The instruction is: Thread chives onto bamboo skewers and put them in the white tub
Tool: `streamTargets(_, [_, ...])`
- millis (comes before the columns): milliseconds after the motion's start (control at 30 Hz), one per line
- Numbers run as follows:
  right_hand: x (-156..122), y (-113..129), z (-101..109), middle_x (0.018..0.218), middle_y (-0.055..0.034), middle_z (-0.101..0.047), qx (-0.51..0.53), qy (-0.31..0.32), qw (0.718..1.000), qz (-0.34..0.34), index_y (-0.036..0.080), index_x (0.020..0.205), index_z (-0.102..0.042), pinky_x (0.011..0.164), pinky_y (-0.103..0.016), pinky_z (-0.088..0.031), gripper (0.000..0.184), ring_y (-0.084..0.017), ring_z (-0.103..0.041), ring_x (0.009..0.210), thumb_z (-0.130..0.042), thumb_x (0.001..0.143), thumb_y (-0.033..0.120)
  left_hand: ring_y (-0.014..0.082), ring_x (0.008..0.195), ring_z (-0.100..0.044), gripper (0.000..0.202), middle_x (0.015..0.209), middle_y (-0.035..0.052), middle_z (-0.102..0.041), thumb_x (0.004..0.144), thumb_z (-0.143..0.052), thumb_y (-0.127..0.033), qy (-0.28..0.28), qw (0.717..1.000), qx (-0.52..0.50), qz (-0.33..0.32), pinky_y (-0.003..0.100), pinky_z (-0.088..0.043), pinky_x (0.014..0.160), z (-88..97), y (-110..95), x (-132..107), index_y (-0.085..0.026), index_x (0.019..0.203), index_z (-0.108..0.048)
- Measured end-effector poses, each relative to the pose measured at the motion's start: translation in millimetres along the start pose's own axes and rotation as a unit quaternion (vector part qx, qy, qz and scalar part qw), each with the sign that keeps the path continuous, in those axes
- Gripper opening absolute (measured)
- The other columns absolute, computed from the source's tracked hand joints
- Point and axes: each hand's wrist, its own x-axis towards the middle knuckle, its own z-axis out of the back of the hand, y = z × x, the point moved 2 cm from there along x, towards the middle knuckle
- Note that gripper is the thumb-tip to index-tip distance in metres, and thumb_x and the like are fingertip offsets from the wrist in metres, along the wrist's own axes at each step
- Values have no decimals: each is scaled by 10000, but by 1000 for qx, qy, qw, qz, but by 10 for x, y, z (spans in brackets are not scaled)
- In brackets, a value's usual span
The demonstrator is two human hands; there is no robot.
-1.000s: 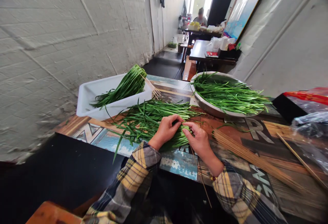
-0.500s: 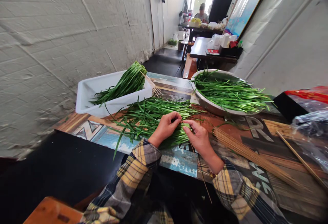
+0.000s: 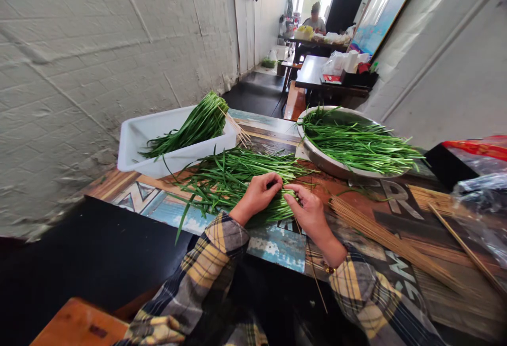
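A loose pile of garlic chives (image 3: 222, 177) lies on the table, pale stem ends to the right. Over those ends my left hand (image 3: 259, 195) is closed in a pinch, apparently on chive stems at its fingertips. Close beside it, my right hand (image 3: 309, 211) pinches the cut ends of the chives between thumb and fingers. A thin bamboo skewer (image 3: 316, 277) slants down from under my right hand past the table edge; its upper end is hidden. Several loose bamboo skewers (image 3: 390, 243) lie fanned out to the right.
At the back left, a white plastic tub (image 3: 134, 145) holds a skewered bundle of chives (image 3: 198, 124). A metal bowl (image 3: 336, 167) heaped with chives stands back right. Clear plastic wrapping (image 3: 481, 193) lies at the far right. A person (image 3: 316, 21) sits at a distant table.
The view has shifted slightly. Both hands stay pinched at the stem ends, with only a tiny movement of the fingers.
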Motion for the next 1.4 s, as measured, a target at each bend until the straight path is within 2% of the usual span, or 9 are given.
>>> streamTargets(567, [-12,4,-1,774,-29,-691,-1,3,1000,3,165,1024,-699,644,-261,-461,299,-150,-578,638,-547,861,365,122,678,-519,143,702,-5,-580,840,-518,-226,13,1000,6,7,222,-410,659,8,-10,-7,-148,741,-585])
streamTargets(767, [-15,7,-1,837,-45,-717,3,2,1000,10,170,1030,-701,649,-272,-476,293,-156,-596,650,-546,864,353,121,674,-517,139,696,-8,-572,837,-520,-221,11,1000,-5,11,223,-411,655,12,-6,-3,-150,731,-576])
streamTargets(1167, [-15,-21,-15,1033,-72,-738,34,9,999,19,193,1053,-703,810,-332,-519,275,-214,-680,901,-556,868,333,118,698,-508,148,718,-6,-555,844,-526,-249,19,998,-56,24,225,-413,678,9,23,-1,-144,746,-561])
streamTargets(1400, [-16,-10,-12,1017,-69,-743,30,7,999,13,202,1047,-709,788,-340,-523,270,-217,-683,879,-558,864,329,120,694,-504,161,713,-4,-556,842,-539,-271,26,997,-66,30,228,-420,674,4,43,4,-147,740,-560])
